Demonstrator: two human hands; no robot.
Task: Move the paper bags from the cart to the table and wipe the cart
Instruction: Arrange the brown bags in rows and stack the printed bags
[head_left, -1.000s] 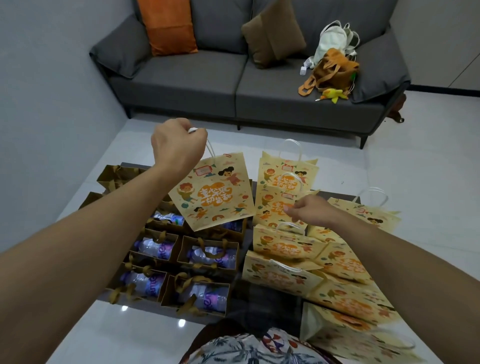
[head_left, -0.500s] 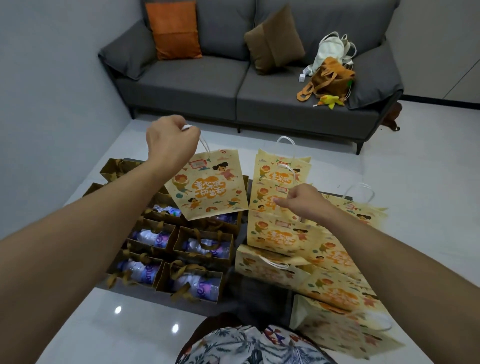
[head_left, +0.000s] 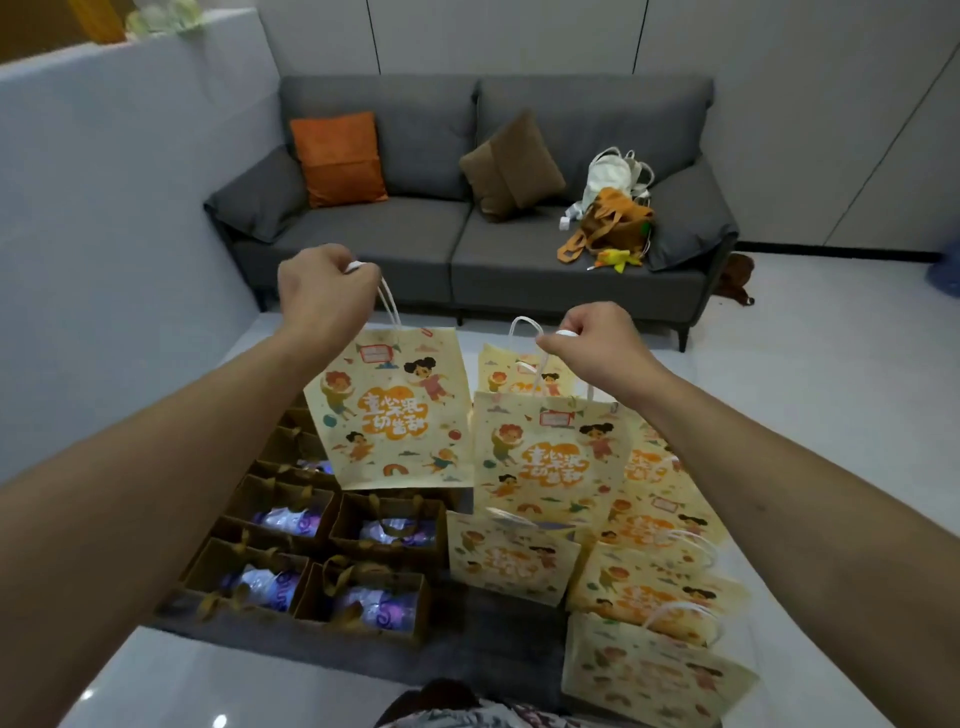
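Two yellow printed paper bags hang in the air by their white cord handles: the left bag, gripped at its handle by the closed fingers of the left hand, and the right bag, its handle pinched by the curled fingers of the right hand. Both bags hang upright, side by side, their near edges almost touching, above a dark grey worktop. On the right part of this surface lie further yellow bags of the same print, overlapping one another; at least five can be counted, though the exact number is unclear. On the left part stand brown open-topped bags, four clearly seen in two rows, each holding a wrapped purple-and-white item; more brown bags stand behind, partly hidden. Beyond, on the pale floor, stands a grey sofa bearing one orange cushion, one brown cushion, and a heap of cloth bags.
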